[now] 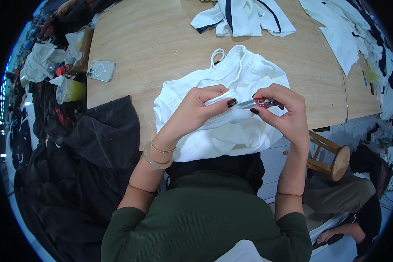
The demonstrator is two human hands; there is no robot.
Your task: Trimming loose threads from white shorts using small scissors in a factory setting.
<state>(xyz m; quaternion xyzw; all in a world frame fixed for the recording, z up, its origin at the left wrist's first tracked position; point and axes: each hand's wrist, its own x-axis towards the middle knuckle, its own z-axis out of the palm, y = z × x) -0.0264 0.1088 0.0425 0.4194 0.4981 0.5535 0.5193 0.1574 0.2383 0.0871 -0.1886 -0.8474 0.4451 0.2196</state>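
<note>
A white drawstring garment [244, 133] with a gathered elastic waistband lies bunched on the wooden table in front of me. My left hand [196, 107] pinches a fold of that waistband between thumb and fingers. Held in my right hand [288, 111] is a small pair of thread snips [248, 105], its metal blades pointing left at the pinched fold. The blade tips are close beside my left thumb; I cannot tell whether they touch the cloth. A loop of white cord [217, 56] sticks out at the far side of the waistband.
White garments with navy stripes [244, 19] lie at the table's [148, 39] far side, white cloth pieces [338, 48] at far right. A phone [101, 70], a yellow drink [77, 91] and black cloth [111, 126] are left. A wooden stool [339, 163] and a person's arm [343, 231] are lower right.
</note>
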